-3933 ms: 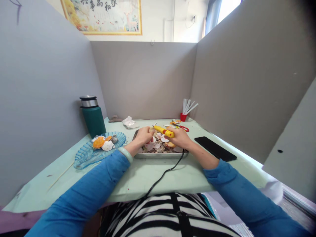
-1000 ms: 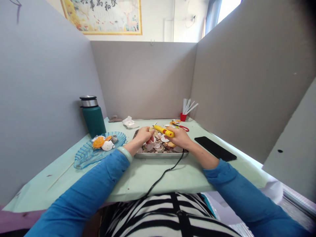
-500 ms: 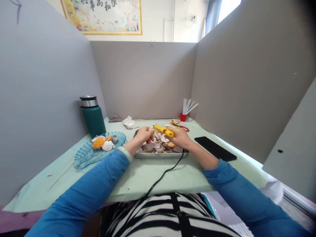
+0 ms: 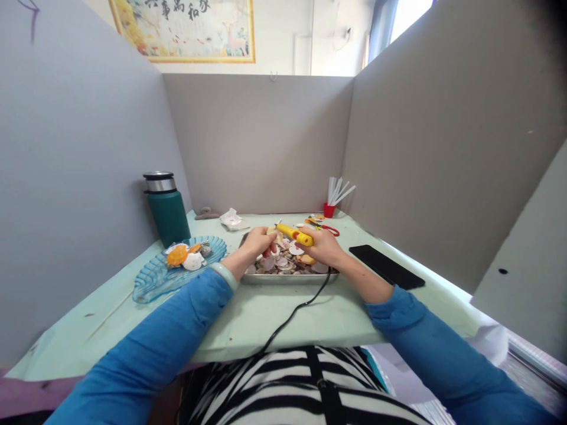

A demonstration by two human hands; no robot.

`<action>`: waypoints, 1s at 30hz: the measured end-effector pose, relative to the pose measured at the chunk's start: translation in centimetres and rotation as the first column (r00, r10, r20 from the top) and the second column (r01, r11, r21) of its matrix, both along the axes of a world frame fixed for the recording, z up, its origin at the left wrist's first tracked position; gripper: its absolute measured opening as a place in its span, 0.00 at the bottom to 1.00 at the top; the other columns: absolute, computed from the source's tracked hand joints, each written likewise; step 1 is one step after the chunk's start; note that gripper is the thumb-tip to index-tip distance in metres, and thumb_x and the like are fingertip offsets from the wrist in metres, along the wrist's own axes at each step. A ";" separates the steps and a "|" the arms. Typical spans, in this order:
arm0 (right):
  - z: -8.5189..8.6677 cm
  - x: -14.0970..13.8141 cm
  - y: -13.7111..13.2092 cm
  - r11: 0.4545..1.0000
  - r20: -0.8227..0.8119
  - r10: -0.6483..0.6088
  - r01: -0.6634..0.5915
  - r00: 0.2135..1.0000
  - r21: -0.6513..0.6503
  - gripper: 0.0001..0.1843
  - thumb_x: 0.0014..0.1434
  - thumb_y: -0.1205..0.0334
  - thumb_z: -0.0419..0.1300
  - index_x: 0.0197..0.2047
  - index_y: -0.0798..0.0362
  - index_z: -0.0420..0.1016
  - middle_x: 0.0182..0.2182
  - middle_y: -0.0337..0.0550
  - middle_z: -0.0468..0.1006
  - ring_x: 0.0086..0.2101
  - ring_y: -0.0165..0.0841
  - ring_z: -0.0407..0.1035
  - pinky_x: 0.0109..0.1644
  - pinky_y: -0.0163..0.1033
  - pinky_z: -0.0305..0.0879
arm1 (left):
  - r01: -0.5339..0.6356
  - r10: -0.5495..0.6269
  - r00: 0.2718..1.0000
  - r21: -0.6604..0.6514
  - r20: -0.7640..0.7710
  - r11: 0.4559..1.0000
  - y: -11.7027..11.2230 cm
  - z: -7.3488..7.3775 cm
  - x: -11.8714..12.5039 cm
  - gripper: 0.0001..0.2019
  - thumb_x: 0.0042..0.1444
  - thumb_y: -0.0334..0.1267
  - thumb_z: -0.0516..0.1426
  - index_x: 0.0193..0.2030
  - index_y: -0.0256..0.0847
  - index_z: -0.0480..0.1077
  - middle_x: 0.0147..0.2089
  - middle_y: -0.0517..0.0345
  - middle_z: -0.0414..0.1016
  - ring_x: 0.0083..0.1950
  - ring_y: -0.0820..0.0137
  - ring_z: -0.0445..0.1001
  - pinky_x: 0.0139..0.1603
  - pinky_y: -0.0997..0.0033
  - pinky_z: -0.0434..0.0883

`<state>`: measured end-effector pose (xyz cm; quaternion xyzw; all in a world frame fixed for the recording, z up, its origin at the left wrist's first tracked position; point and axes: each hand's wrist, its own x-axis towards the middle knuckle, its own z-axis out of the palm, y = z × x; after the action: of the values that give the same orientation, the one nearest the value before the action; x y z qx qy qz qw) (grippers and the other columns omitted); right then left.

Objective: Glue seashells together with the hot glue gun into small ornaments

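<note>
A yellow hot glue gun [image 4: 294,234] with a black cord is gripped in my right hand [image 4: 325,247], its tip pointing left. My left hand [image 4: 260,243] pinches a pale shell [image 4: 271,231], mostly covered by the fingers, close to the glue gun's tip. Whether tip and shell touch I cannot tell. Both hands are over a metal tray [image 4: 287,280] heaped with seashells [image 4: 283,262] in white, pink and brown.
On the left are a blue glass dish [image 4: 153,277] with shells, a green bottle [image 4: 168,215] and a thin stick [image 4: 108,316]. On the right, a black phone [image 4: 385,265], red-handled scissors [image 4: 328,229] and a red cup [image 4: 329,210] holding glue sticks [image 4: 339,192]. Grey panels [image 4: 261,141] enclose the table.
</note>
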<state>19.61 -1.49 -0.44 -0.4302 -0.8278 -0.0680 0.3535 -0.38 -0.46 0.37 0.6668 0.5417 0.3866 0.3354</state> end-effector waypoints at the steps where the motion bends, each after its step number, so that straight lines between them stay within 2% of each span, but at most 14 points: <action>1: 0.0 0.0 0.0 1.000 0.002 0.002 -0.002 1.000 0.000 0.09 0.51 0.56 0.54 0.31 0.51 0.70 0.25 0.39 0.71 0.25 0.28 0.63 0.28 0.30 0.49 | -0.001 0.001 1.000 0.001 -0.001 1.000 0.0 0.0 0.0 0.10 0.54 0.40 0.51 0.33 0.34 0.66 0.17 0.61 0.68 0.12 0.82 0.59 0.15 0.82 0.54; 30: 0.0 0.0 -0.1 1.000 0.004 -0.009 0.009 1.000 -0.015 0.09 0.51 0.56 0.54 0.31 0.52 0.70 0.25 0.39 0.72 0.25 0.28 0.63 0.28 0.30 0.50 | -0.004 0.004 1.000 0.005 -0.016 1.000 0.0 0.0 0.0 0.10 0.54 0.40 0.51 0.33 0.34 0.65 0.17 0.61 0.68 0.12 0.82 0.58 0.15 0.82 0.54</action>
<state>19.56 -1.56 -0.41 -0.4364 -0.8272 -0.0640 0.3482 -0.38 -0.49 0.36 0.6695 0.5448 0.3832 0.3287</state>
